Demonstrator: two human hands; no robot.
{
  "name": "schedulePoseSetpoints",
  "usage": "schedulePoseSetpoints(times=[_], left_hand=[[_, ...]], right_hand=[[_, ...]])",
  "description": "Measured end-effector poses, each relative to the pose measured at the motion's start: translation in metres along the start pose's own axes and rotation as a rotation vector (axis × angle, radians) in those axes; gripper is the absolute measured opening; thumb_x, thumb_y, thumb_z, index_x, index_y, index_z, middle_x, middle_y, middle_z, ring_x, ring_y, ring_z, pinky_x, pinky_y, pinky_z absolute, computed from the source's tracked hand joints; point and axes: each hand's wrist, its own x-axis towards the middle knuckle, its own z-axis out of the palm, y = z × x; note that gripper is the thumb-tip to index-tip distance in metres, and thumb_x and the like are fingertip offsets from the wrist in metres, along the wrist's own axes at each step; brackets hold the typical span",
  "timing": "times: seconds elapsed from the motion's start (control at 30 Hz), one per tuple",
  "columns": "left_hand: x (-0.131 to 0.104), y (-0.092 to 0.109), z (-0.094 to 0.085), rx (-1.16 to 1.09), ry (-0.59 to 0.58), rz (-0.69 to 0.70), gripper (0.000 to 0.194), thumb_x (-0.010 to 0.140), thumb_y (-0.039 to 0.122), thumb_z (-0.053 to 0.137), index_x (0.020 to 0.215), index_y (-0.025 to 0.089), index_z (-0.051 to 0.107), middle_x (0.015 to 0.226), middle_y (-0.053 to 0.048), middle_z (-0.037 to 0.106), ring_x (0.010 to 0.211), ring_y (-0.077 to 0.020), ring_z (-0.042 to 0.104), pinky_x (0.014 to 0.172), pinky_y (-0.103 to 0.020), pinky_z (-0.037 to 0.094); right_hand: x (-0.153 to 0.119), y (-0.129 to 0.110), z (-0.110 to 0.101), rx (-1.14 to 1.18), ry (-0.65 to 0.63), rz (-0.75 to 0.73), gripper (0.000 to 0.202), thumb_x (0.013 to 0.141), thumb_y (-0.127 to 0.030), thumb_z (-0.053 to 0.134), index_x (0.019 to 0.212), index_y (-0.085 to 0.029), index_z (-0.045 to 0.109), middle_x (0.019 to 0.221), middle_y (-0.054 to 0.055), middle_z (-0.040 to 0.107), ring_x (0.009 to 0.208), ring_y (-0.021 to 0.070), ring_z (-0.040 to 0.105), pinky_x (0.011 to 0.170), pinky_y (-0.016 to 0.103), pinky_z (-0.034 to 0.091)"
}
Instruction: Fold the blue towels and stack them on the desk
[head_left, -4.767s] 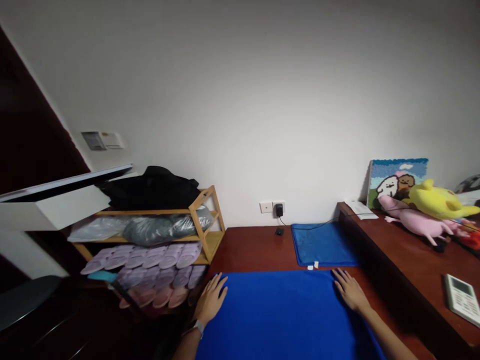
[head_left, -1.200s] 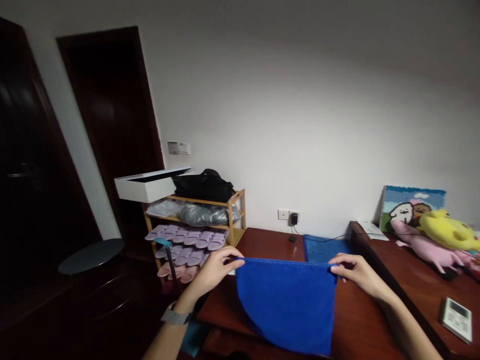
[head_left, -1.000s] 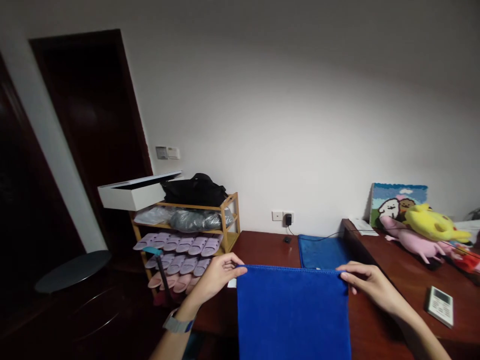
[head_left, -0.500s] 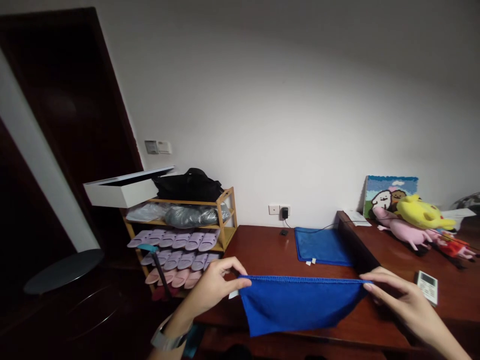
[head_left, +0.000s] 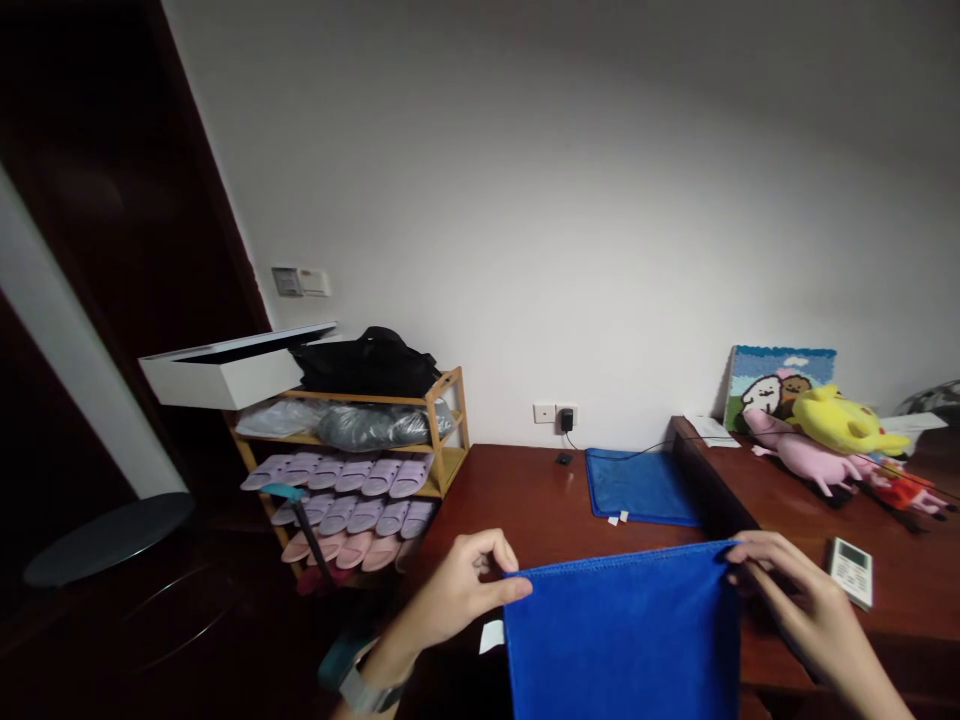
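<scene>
A blue cloth [head_left: 622,640] hangs between my two hands over the front of the dark red wooden table [head_left: 517,490]. My left hand [head_left: 472,580] pinches its upper left corner, where a white tag [head_left: 492,636] sticks out. At the upper right corner, my right hand [head_left: 795,590] grips the cloth between thumb and fingers. The top edge is stretched fairly straight, slightly higher on the right; the lower part runs out of view. Behind it, more blue cloth [head_left: 637,485] lies flat on the table, with small white tags at its front edge.
At the left stands a wooden rack [head_left: 450,430] with slippers [head_left: 375,515], a black bag [head_left: 367,362] and a white box [head_left: 217,380]. On the raised surface at right lie plush toys [head_left: 847,420] and a white remote-like device [head_left: 852,572]. A black plug [head_left: 566,420] trails a cable.
The held cloth hangs longer, its bottom now below view. My left hand has shifted right and slightly down, my right hand slightly left, so the hands are closer together. The camera view turned slightly.
</scene>
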Motion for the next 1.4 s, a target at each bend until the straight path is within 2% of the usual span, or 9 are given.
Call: schedulePoseSetpoints(times=[0.23,0.4,0.53,0.7,0.8,0.93,1.13,1.23,1.4], left_hand=[[-0.002,-0.008,0.042,-0.079,-0.176,-0.081,0.039,0.072,0.050,0.085,0.080,0.019,0.062,0.073,0.003,0.062,0.069,-0.0115,0.056,0.065,-0.024,0.044],[0.002,-0.018,0.055,-0.188,-0.198,-0.088,0.039,0.075,0.050,0.084,0.080,0.019,0.059,0.076,0.003,0.061,0.070,-0.0110,0.056,0.066,-0.024,0.043],[0.012,-0.057,0.046,-0.207,-0.037,-0.094,0.044,0.073,0.052,0.085,0.076,0.020,0.054,0.077,0.003,0.062,0.071,-0.0116,0.058,0.068,-0.023,0.045],[0.018,-0.174,0.021,-0.212,0.286,-0.216,0.056,0.067,0.072,0.078,0.071,0.023,0.051,0.069,0.003,0.063,0.072,-0.0183,0.067,0.069,-0.030,0.054],[0.009,-0.253,0.007,-0.065,0.462,-0.386,0.064,0.056,0.082,0.073,0.066,0.024,0.048,0.062,0.002,0.064,0.065,-0.0219,0.071,0.063,-0.033,0.057],[-0.011,-0.316,-0.008,0.094,0.568,-0.523,0.056,0.056,0.074,0.073,0.065,0.026,0.046,0.051,0.002,0.060,0.050,-0.0237,0.068,0.050,-0.033,0.052],[-0.021,-0.337,-0.016,0.205,0.550,-0.585,0.025,0.077,0.044,0.066,0.082,0.025,0.050,0.056,0.005,0.063,0.053,-0.0209,0.071,0.049,-0.027,0.052],[-0.022,-0.337,-0.014,0.293,0.514,-0.594,0.010,0.086,0.031,0.055,0.093,0.025,0.053,0.058,0.007,0.063,0.056,-0.0191,0.072,0.053,-0.025,0.050],[-0.033,-0.330,-0.009,0.558,0.450,-0.565,0.015,0.092,0.022,0.048,0.099,0.028,0.060,0.075,0.001,0.073,0.081,-0.0215,0.076,0.071,-0.027,0.049]], right_hand=[[0.007,0.023,0.001,-0.264,0.182,-0.146,0.033,0.093,-0.054,0.054,0.090,-0.027,0.073,0.104,0.009,0.072,0.096,0.0266,0.070,0.088,0.039,0.056],[0.050,0.023,0.028,-0.298,0.268,-0.223,0.026,0.096,-0.044,0.053,0.097,-0.026,0.072,0.112,0.008,0.069,0.102,0.0250,0.068,0.097,0.038,0.052],[0.122,0.019,0.104,-0.208,0.103,-0.258,0.025,0.097,-0.032,0.047,0.100,-0.022,0.070,0.114,0.010,0.068,0.106,0.0238,0.066,0.098,0.038,0.051],[0.174,0.008,0.264,-0.167,-0.246,-0.256,0.036,0.088,-0.011,0.041,0.104,-0.020,0.072,0.134,0.009,0.065,0.122,0.0203,0.062,0.108,0.036,0.047],[0.137,0.017,0.339,-0.189,-0.385,-0.200,0.036,0.086,-0.010,0.046,0.108,-0.021,0.074,0.146,0.008,0.059,0.127,0.0204,0.061,0.108,0.033,0.047],[0.032,0.070,0.362,-0.281,-0.462,-0.035,0.039,0.093,-0.018,0.044,0.119,-0.014,0.073,0.142,0.016,0.062,0.134,0.0296,0.057,0.115,0.046,0.043],[-0.079,0.164,0.322,-0.614,-0.475,0.133,0.056,0.102,-0.044,0.033,0.153,-0.028,0.047,0.163,0.004,0.037,0.153,0.0283,0.028,0.126,0.053,0.024],[-0.093,0.177,0.309,-0.654,-0.474,0.166,0.060,0.101,-0.047,0.029,0.156,-0.026,0.041,0.165,0.003,0.030,0.153,0.0286,0.025,0.125,0.053,0.025],[-0.103,0.173,0.302,-0.667,-0.501,0.194,0.062,0.100,-0.048,0.029,0.157,-0.026,0.039,0.165,0.001,0.028,0.154,0.0284,0.024,0.126,0.053,0.023]])
